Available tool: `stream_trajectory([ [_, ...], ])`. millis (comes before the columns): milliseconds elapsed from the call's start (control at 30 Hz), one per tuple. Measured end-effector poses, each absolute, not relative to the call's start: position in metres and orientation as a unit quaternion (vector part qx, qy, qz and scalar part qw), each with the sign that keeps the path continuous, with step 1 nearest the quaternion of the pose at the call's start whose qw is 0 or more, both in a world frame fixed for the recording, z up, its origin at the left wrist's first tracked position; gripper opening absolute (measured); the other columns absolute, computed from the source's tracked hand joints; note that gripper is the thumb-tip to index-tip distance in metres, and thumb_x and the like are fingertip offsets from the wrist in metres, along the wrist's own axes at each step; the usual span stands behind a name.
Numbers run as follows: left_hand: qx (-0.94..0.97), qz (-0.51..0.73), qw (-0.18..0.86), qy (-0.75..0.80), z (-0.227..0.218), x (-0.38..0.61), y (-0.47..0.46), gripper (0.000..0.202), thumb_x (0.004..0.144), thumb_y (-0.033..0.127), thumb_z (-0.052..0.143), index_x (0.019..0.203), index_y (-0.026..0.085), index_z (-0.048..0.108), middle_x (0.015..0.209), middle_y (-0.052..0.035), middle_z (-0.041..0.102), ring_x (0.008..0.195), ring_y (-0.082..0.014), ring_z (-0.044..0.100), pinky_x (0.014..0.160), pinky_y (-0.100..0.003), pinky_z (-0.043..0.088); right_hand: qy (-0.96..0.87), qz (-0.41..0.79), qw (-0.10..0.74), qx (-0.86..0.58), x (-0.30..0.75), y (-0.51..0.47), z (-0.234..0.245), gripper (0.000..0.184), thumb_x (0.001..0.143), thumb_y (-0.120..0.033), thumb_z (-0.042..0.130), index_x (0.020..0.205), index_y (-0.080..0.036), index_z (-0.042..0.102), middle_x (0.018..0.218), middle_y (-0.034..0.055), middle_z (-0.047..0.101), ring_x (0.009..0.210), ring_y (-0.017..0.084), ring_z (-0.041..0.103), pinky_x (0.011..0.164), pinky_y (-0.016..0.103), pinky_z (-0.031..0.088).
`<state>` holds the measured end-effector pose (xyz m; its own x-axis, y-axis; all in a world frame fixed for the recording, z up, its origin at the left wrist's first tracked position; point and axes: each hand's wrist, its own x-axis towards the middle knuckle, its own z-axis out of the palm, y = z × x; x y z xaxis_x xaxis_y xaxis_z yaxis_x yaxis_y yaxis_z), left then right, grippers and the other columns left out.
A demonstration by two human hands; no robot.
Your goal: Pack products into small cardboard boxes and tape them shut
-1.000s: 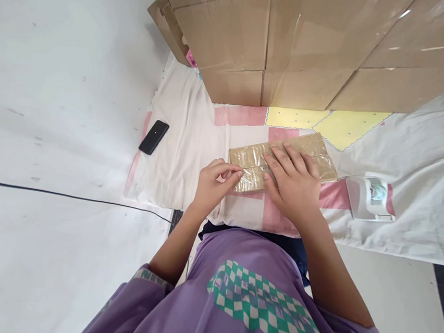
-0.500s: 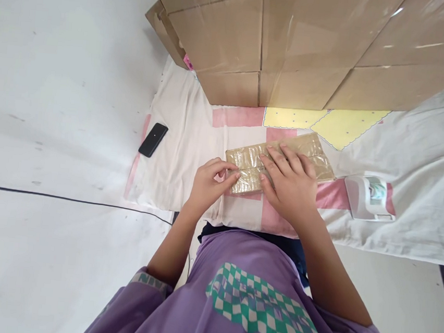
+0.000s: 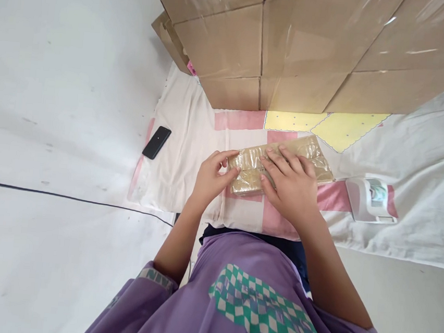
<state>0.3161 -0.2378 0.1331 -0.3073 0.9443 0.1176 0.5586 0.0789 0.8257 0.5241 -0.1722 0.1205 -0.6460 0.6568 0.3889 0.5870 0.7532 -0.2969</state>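
Note:
A flat brown cardboard package (image 3: 246, 182) wrapped in shiny clear tape lies aslant on the cloth in front of me. My left hand (image 3: 212, 178) grips its left end, the index finger at the upper corner and the thumb lower down, with a gap between them. Across the middle of the package rests my right hand (image 3: 292, 181), palm down, fingers stretched and slightly spread. The surface beneath that hand is hidden. To the right of the package stands a white tape dispenser (image 3: 360, 201) with a roll (image 3: 378, 192) in it.
Large taped cardboard boxes (image 3: 303, 54) form a wall at the back. A black phone (image 3: 157, 142) lies at the left on the patterned cloth (image 3: 194, 132). Beside it is a white wall (image 3: 64, 93), with a black cable (image 3: 85, 200) running along it.
My left index finger has lifted away from the thumb and moved to the package's upper left corner, so the two are wider apart. My right hand stays in place.

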Motion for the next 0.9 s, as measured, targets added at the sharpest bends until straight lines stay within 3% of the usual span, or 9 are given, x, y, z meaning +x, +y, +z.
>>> stream_trajectory([
  [100,0.500,0.442,0.271,0.693,0.127,0.317,-0.233,0.034,0.083,0.022,0.070,0.116,0.025,0.073,0.081,0.0015,0.053,0.076,-0.0141,0.051,0.073,-0.027,0.043,-0.910,0.090,0.229,-0.334,0.531,-0.179,0.128,0.039,0.101,-0.028,0.048,0.137,-0.018,0.061,0.147,0.0106,0.059,0.142,0.033,0.045,0.117,0.054,0.031],
  [167,0.471,0.460,0.296,0.692,0.122,0.316,-0.230,0.033,0.083,0.023,0.069,0.115,0.024,0.073,0.077,0.0026,0.051,0.071,-0.0131,0.048,0.071,-0.026,0.041,-0.904,0.102,0.224,-0.351,0.545,-0.179,0.134,0.043,0.099,-0.032,0.053,0.140,-0.020,0.059,0.150,0.0110,0.056,0.146,0.036,0.040,0.121,0.061,0.022],
  [267,0.441,0.494,0.336,0.670,0.115,0.312,-0.225,0.033,0.082,0.023,0.067,0.114,0.024,0.073,0.073,0.0039,0.045,0.067,-0.0123,0.044,0.068,-0.026,0.039,-0.878,0.153,0.234,-0.389,0.577,-0.162,0.136,0.071,0.091,-0.047,0.064,0.154,-0.024,0.042,0.163,0.0114,0.038,0.153,0.044,0.021,0.121,0.072,0.009],
  [400,0.413,0.519,0.380,0.645,0.110,0.306,-0.217,0.033,0.079,0.026,0.068,0.112,0.025,0.072,0.071,0.0044,0.044,0.065,-0.0125,0.043,0.064,-0.025,0.039,-0.847,0.358,0.239,-0.313,0.607,-0.124,0.119,0.106,0.086,-0.057,0.068,0.164,-0.028,0.003,0.173,0.0077,0.007,0.157,0.036,0.014,0.124,0.059,0.026],
  [467,0.403,0.533,0.386,0.637,0.108,0.302,-0.211,0.034,0.078,0.028,0.069,0.111,0.024,0.073,0.073,0.0035,0.050,0.067,-0.0128,0.046,0.065,-0.025,0.040,-0.828,0.403,0.256,-0.295,0.610,-0.112,0.109,0.112,0.084,-0.057,0.071,0.164,-0.031,-0.004,0.173,0.0067,0.004,0.157,0.034,0.013,0.124,0.057,0.026],
  [567,0.401,0.554,0.380,0.622,0.103,0.299,-0.204,0.033,0.075,0.029,0.071,0.107,0.022,0.075,0.081,0.0008,0.062,0.074,-0.0144,0.053,0.070,-0.026,0.043,-0.829,0.377,0.292,-0.292,0.611,-0.113,0.102,0.105,0.082,-0.053,0.076,0.163,-0.032,0.013,0.170,0.0090,0.016,0.156,0.036,0.018,0.124,0.058,0.025],
  [700,0.389,0.580,0.372,0.612,0.089,0.298,-0.201,0.033,0.072,0.030,0.073,0.104,0.021,0.076,0.098,-0.0023,0.069,0.086,-0.0178,0.059,0.075,-0.026,0.045,-0.856,0.305,0.286,-0.304,0.614,-0.139,0.105,0.088,0.074,-0.045,0.083,0.152,-0.030,0.044,0.153,0.0121,0.030,0.149,0.037,0.029,0.120,0.056,0.035],
  [800,0.335,0.617,0.404,0.586,0.081,0.302,-0.200,0.034,0.068,0.031,0.075,0.100,0.020,0.076,0.099,-0.0029,0.069,0.085,-0.0171,0.059,0.071,-0.025,0.045,-0.858,0.294,0.275,-0.319,0.615,-0.163,0.108,0.095,0.071,-0.040,0.084,0.154,-0.030,0.040,0.150,0.0132,0.025,0.145,0.037,0.034,0.116,0.053,0.042],
  [900,0.291,0.650,0.417,0.564,0.077,0.310,-0.201,0.035,0.070,0.032,0.067,0.102,0.021,0.073,0.082,0.0004,0.061,0.069,-0.0126,0.053,0.062,-0.023,0.042,-0.840,0.302,0.300,-0.336,0.624,-0.181,0.110,0.104,0.071,-0.040,0.084,0.159,-0.029,0.030,0.153,0.0151,0.025,0.140,0.037,0.040,0.111,0.055,0.046],
])
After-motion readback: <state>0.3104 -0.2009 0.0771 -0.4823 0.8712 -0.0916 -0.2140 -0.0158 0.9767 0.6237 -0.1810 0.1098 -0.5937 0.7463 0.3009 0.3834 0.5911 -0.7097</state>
